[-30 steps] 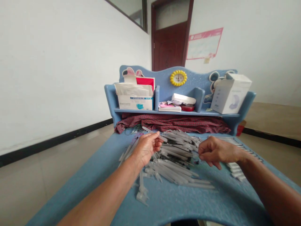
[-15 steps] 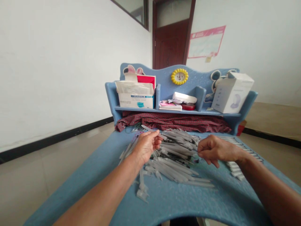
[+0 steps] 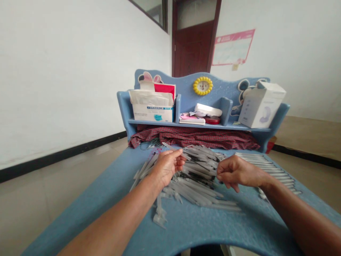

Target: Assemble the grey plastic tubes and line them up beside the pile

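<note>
A heap of clear plastic tubes with dark cores (image 3: 195,177) lies in the middle of the blue desk (image 3: 207,227). My left hand (image 3: 167,165) rests on the heap's left side, fingers pinched round one clear tube that sticks out up and to the left. My right hand (image 3: 236,172) is curled at the heap's right edge, thumb and fingers pinched together on something I cannot make out. A neat row of the same tubes (image 3: 269,169) lies to the right of that hand.
The desk's back shelf (image 3: 197,125) holds a mask box (image 3: 151,106), a white carton (image 3: 262,105), papers and a red tin. A plaid cloth (image 3: 194,138) lies beneath it. A yellow clock (image 3: 203,86) is on the backboard. A few loose tubes (image 3: 160,213) lie near the front.
My right hand has shifted a little to the left, toward the heap. My left hand keeps its pinch on the tube and has hardly moved.
</note>
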### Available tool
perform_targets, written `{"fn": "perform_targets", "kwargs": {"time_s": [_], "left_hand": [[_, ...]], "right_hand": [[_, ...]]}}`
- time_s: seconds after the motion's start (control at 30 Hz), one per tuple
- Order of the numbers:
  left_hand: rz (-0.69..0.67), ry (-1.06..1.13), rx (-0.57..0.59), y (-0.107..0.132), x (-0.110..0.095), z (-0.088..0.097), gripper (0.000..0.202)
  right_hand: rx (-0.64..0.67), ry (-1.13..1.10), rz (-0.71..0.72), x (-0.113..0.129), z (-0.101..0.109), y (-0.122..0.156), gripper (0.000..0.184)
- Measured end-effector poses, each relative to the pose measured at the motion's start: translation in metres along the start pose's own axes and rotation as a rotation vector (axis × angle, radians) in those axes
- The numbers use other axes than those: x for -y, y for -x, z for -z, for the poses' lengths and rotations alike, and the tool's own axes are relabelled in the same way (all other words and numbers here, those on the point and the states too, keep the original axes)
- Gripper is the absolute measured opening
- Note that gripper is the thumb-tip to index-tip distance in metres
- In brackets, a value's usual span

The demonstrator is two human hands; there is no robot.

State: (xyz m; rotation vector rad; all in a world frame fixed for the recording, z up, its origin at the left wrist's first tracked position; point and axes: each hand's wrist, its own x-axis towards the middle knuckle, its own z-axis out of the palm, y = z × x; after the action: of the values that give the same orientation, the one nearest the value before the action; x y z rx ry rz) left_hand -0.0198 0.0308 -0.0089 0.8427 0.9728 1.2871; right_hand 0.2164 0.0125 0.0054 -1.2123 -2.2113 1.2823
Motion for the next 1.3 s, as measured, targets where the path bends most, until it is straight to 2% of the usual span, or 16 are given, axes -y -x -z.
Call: {"fn": "perform_targets", "kwargs": {"time_s": [0.1, 0.23, 0.37, 0.43, 0.57, 0.67, 0.8, 0.9, 1.0, 1.17, 1.3], "left_hand": [[0.056, 0.008, 0.049, 0.003, 0.001, -0.003, 0.012], [0.127, 0.023, 0.127, 0.01, 0.004, -0.01, 0.013], [0.211, 0.048, 0.213, 0.019, 0.007, -0.019, 0.014], [0.232, 0.064, 0.257, 0.023, 0.008, -0.023, 0.015], [0.216, 0.103, 0.275, 0.025, 0.006, -0.025, 0.017], [0.176, 0.134, 0.229, 0.02, 0.003, -0.022, 0.016], [0.156, 0.147, 0.191, 0.014, 0.0, -0.017, 0.018], [0.155, 0.143, 0.189, 0.013, 0.001, -0.016, 0.018], [0.149, 0.139, 0.207, 0.013, 0.003, -0.016, 0.016], [0.141, 0.133, 0.231, 0.012, 0.006, -0.014, 0.015], [0.144, 0.126, 0.229, 0.014, 0.005, -0.014, 0.016]], "right_hand": [[-0.069, -0.06, 0.05, -0.001, -0.004, -0.004, 0.028], [-0.243, -0.12, 0.159, -0.001, -0.017, -0.012, 0.038], [-0.409, -0.053, 0.259, -0.002, -0.032, -0.02, 0.042], [-0.447, -0.01, 0.289, -0.002, -0.035, -0.021, 0.043], [-0.357, 0.015, 0.305, -0.005, -0.023, -0.017, 0.045], [-0.242, 0.09, 0.218, -0.007, -0.001, -0.009, 0.036], [-0.092, 0.454, 0.033, -0.009, 0.019, -0.004, 0.011], [-0.014, 0.777, 0.048, -0.011, 0.017, -0.008, 0.01], [0.006, 0.944, 0.044, -0.014, 0.007, -0.014, 0.015], [-0.006, 0.971, 0.036, -0.022, -0.002, -0.019, 0.022], [-0.049, 0.85, 0.084, -0.024, 0.002, -0.018, 0.015]]}}
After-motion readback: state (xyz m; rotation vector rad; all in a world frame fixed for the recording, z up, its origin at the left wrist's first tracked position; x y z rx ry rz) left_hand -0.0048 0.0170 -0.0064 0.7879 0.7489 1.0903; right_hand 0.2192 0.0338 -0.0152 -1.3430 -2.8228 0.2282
